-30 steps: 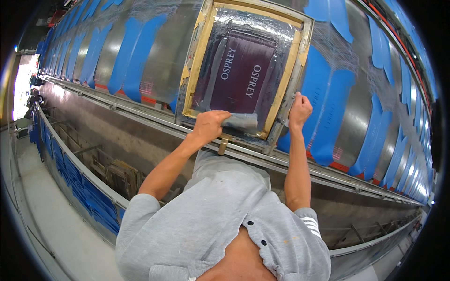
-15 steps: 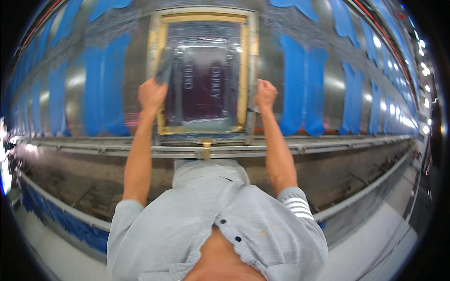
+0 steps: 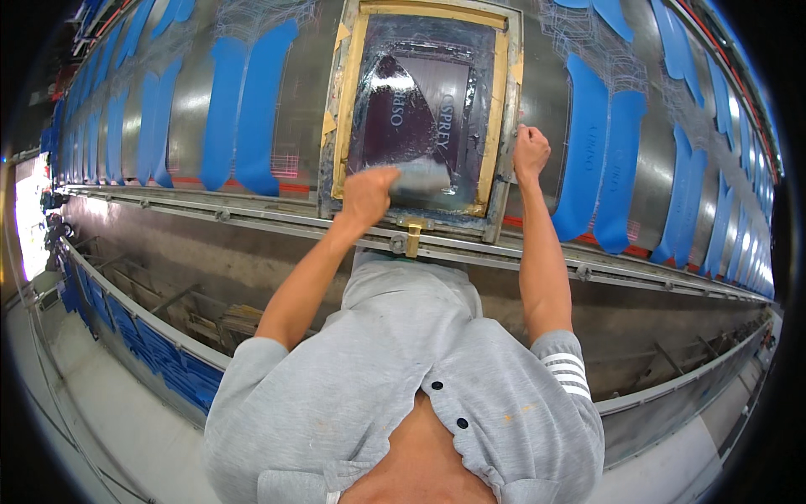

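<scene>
The outstretched left hand (image 3: 368, 198) clamps a squeegee (image 3: 425, 175); the right hand (image 3: 531, 153) curls closed beside the frame (image 3: 500, 92).

Long metal-topped printing table (image 3: 189, 126), edged on the near side by a metal rail (image 3: 277, 220). A red strip (image 3: 294, 188) is run along the top just inside that rail. Fine lines are scribed or drawn densely on the surface, esp. near the far ends of the panels. Screen-printing frame (image 3: 497, 109) is laid flat on top, its brass-coloured bracket (image 3: 413, 239) lapped over the rail. Blue cut panels (image 3: 583, 160) are spread flat in pairs on both sides, bare metal left between pairs.
</scene>
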The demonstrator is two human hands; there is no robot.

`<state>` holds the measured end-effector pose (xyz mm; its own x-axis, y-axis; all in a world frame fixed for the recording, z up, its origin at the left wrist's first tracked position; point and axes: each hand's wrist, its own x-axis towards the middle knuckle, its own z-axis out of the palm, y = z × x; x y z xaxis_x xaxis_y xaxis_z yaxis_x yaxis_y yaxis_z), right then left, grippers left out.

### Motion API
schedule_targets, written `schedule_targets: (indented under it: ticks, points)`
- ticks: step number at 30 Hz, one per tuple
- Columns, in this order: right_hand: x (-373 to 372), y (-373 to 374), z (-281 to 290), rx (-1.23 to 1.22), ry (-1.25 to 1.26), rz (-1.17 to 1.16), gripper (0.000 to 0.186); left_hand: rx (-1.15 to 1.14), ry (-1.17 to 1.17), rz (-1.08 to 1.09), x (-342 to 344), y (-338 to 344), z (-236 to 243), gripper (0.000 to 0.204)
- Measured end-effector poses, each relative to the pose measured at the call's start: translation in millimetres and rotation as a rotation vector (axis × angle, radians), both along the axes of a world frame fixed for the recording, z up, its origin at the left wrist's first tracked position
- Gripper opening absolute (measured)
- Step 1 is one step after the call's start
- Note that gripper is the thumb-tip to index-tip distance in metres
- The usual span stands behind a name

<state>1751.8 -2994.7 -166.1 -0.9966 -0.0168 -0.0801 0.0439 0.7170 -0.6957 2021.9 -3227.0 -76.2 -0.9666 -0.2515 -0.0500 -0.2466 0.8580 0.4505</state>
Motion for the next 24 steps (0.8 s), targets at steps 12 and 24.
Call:
schedule_targets:
  ticks: [12,24]
  points:
    - [4.6,-0.5,9.5,0.037,0.028,0.012,0.033,-0.112,0.219,-0.107,-70.0,-26.3,-23.4,0.042]
    - [-100.6,-128.1,131.3,0.08,0.471,0.729,0.037,-0.101,-0.262,-0.229,-302.1,-140.7,18.8,0.03]
